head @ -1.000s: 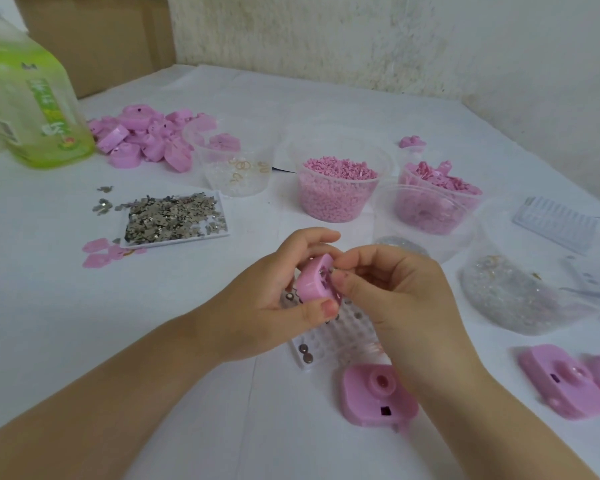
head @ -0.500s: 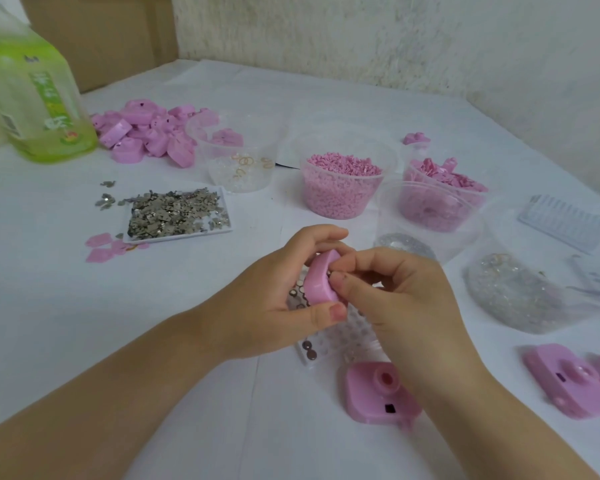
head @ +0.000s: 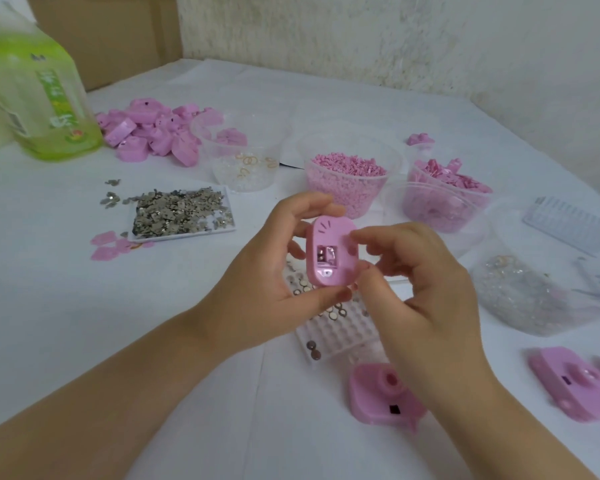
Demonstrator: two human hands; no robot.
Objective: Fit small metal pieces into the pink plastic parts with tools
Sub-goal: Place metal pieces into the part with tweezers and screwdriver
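Head view, one pink part (head: 329, 251) over one grid tray (head: 336, 330), left hand (head: 257, 282) gripping its top and bottom, right hand (head: 430, 299) pinching its right edge, one spare part (head: 374, 400) partly behind right wrist, one metal-piece tray (head: 181, 213) left.

Pink part (head: 329, 233) now flat-face toward camera, metal (head: 327, 253) seemingly inside.

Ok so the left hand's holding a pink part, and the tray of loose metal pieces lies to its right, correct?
No. The head view shows the tray of metal pieces to the left of the left hand, which does hold the pink part.
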